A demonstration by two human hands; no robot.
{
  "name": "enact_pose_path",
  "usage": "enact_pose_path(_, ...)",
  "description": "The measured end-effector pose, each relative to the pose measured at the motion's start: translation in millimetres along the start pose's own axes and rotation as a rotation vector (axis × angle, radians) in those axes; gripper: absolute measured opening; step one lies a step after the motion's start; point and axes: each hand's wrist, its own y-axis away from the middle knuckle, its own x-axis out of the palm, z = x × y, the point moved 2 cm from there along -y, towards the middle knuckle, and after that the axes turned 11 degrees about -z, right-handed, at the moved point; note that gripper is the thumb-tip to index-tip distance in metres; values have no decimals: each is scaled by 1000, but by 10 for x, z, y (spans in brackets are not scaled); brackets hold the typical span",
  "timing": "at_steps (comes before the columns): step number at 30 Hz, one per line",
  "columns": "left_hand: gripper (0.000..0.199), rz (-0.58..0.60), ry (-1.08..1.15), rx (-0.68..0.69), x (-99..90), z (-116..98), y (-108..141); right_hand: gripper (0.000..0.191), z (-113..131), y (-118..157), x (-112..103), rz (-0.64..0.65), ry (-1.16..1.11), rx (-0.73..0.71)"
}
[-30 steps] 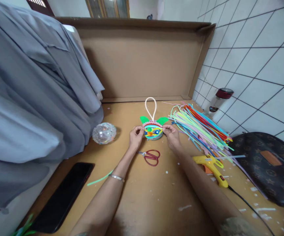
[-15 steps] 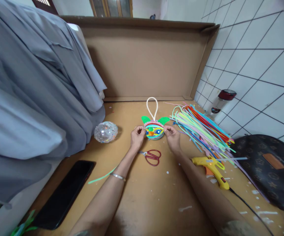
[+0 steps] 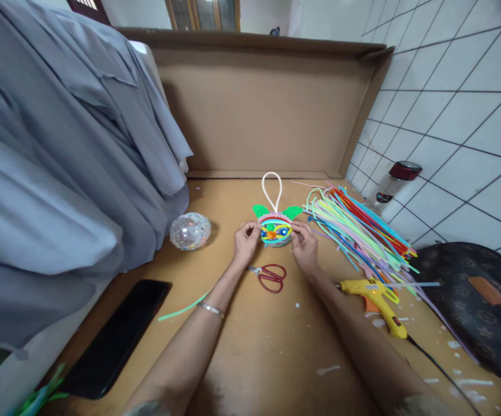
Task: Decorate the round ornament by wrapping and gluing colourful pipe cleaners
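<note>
At the middle of the table is a round pipe-cleaner ornament [image 3: 275, 234] made like an animal face. It has green ears, blue eyes, an orange nose, yellow and red strips, and a white loop standing up behind. My left hand [image 3: 245, 238] pinches its left edge with thumb and forefinger. On the opposite edge my right hand [image 3: 304, 244] is closed in a similar pinch. The fingertips hide both edges of the face. Just below lies a pair of red-handled scissors [image 3: 271, 278], its blades partly behind my left wrist.
Left of the hands sits a clear speckled ball [image 3: 190, 231]; nearer are a black phone [image 3: 118, 341] and a green pipe cleaner [image 3: 184, 311]. On the right lie a pipe-cleaner pile [image 3: 358, 225], a yellow glue gun [image 3: 378, 297] with cord, a dark bag [image 3: 462, 306] and a bottle [image 3: 395, 185].
The view has shifted slightly, so everything sits a little further right. The right fingers have moved slightly down along the ornament's right edge; both hands stay at its sides.
</note>
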Motion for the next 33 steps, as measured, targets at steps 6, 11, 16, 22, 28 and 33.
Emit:
enact_pose_path(6, 20, -3, -12, 17, 9, -16, 8, 20, 28, -12, -3, 8, 73, -93)
enact_pose_path(11, 20, -16, -9, 58, 15, 13, 45, 21, 52, -3, 0, 36, 157, -171)
enact_pose_path(16, 21, -24, -12, 97, 19, 14, 84, 26, 116, 0, -12, 51, 270, -265)
enact_pose_path(22, 22, -17, -29, 120, 20, 1, 96, 31, 111, 28, -10, 64, 345, -285)
enact_pose_path(28, 21, -20, -11, 132, 33, 18, 99, 32, 40, 42, -6, 29, 309, -276)
enact_pose_path(33, 22, -27, -20, 125, 46, 26, 94, 30, 40, 30, -16, -31, 272, -252)
